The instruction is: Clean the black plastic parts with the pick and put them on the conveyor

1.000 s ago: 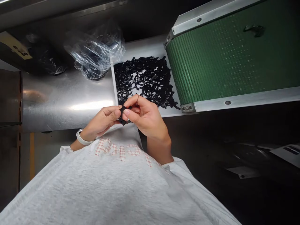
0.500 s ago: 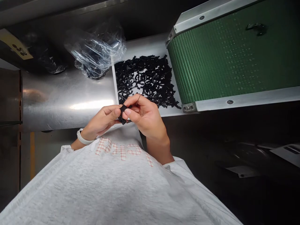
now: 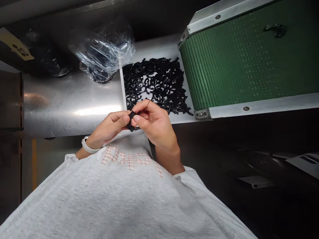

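Note:
A small black molded plastic part is held in front of my chest, between both hands. My left hand, with a white band at the wrist, pinches it between thumb and fingers. From the other side, my right hand is closed with thumb and index finger at the part's upper edge. A thin, needle-like thing sticks up from behind the right index finger; its kind is unclear. Just beyond the hands, many similar black parts lie loosely spread in a white tray.
Right of the tray stands a conveyor with a green belt and metal side rails; one dark part lies on it. Clear plastic bags with dark contents sit on the shiny metal table at the left.
The black part has tilted slightly between my fingers. Both hands stay in nearly the same place, while the view has shifted a little.

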`<act>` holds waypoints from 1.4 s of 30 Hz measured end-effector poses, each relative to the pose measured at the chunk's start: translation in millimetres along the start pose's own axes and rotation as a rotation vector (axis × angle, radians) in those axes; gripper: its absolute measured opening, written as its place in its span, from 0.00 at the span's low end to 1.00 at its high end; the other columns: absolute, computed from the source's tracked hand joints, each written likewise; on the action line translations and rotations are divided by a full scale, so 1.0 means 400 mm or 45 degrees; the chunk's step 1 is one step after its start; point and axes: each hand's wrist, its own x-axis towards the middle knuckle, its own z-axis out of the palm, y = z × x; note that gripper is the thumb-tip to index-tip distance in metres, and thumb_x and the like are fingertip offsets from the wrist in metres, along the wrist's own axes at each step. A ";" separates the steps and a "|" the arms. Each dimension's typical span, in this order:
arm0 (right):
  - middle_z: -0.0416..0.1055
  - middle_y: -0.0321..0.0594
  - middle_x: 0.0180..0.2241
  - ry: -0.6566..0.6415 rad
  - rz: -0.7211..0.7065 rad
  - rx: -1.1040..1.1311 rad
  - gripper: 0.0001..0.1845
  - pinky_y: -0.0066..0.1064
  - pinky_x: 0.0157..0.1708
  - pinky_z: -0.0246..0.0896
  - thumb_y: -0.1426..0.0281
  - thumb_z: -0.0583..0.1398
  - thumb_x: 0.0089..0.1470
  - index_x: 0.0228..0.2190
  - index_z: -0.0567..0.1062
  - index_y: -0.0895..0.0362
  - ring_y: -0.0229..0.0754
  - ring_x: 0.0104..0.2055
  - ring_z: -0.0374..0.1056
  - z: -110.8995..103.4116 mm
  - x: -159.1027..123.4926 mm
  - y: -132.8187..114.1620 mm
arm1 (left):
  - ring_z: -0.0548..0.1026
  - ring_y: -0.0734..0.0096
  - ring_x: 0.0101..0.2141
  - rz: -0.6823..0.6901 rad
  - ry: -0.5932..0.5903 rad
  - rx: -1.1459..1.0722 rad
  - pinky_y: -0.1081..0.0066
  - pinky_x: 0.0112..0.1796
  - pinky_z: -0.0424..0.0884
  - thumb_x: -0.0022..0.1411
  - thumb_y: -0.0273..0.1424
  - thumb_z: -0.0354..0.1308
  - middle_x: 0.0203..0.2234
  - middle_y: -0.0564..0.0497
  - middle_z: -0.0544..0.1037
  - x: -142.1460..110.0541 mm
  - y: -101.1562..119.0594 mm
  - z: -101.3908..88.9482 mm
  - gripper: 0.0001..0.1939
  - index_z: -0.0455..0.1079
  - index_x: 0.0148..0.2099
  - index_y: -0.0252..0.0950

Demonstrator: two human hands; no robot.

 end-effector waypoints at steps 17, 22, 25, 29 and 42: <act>0.69 0.29 0.22 0.047 0.064 0.078 0.22 0.24 0.23 0.66 0.49 0.69 0.51 0.28 0.71 0.53 0.33 0.24 0.69 0.010 0.001 -0.006 | 0.72 0.70 0.34 -0.032 0.012 -0.034 0.68 0.41 0.70 0.51 0.56 0.69 0.27 0.52 0.75 -0.001 -0.001 0.000 0.26 0.75 0.28 0.35; 0.70 0.29 0.22 0.003 0.032 0.049 0.20 0.24 0.24 0.66 0.52 0.70 0.51 0.32 0.73 0.53 0.33 0.25 0.69 -0.005 -0.001 -0.002 | 0.75 0.68 0.36 -0.066 0.024 -0.077 0.66 0.43 0.72 0.50 0.56 0.69 0.28 0.52 0.76 -0.002 -0.003 0.000 0.26 0.75 0.29 0.36; 0.70 0.29 0.23 -0.047 0.029 0.113 0.19 0.25 0.26 0.69 0.53 0.70 0.52 0.34 0.73 0.53 0.35 0.27 0.72 -0.006 -0.003 -0.004 | 0.77 0.65 0.39 -0.070 0.018 -0.095 0.64 0.44 0.72 0.52 0.56 0.68 0.29 0.51 0.77 -0.004 -0.005 0.001 0.26 0.75 0.29 0.37; 0.71 0.29 0.23 -0.015 0.053 0.150 0.19 0.25 0.27 0.70 0.53 0.69 0.53 0.32 0.72 0.53 0.34 0.27 0.71 -0.002 -0.006 -0.006 | 0.76 0.67 0.37 -0.045 0.042 -0.086 0.66 0.44 0.70 0.54 0.56 0.67 0.28 0.52 0.78 -0.007 -0.008 0.006 0.25 0.75 0.29 0.37; 0.69 0.29 0.21 0.070 0.069 0.101 0.20 0.22 0.21 0.66 0.52 0.70 0.53 0.30 0.73 0.54 0.32 0.26 0.71 -0.017 -0.002 -0.004 | 0.75 0.68 0.37 -0.139 0.009 -0.258 0.62 0.50 0.70 0.51 0.55 0.69 0.25 0.54 0.74 0.002 -0.009 -0.004 0.27 0.70 0.24 0.37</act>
